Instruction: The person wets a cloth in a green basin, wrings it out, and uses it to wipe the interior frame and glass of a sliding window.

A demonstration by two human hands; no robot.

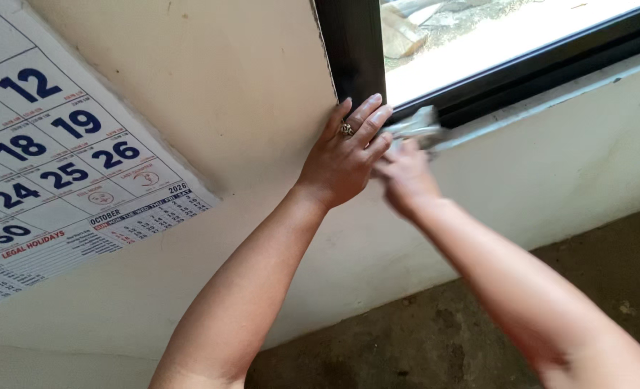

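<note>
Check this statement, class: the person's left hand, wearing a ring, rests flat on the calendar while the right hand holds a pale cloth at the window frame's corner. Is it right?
Not quite. In the head view the left hand rests on the cream wall beside the dark window frame, not on the calendar. The rest holds: ring, right hand, cloth.

Cream wall (226, 86), dark window frame (352, 50)

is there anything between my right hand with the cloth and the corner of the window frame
Nothing visible stands between them. The right hand, blurred, presses the pale cloth against the lower corner of the dark window frame. The left hand rests flat on the wall beside that corner, touching the right hand but not blocking the cloth.
</note>
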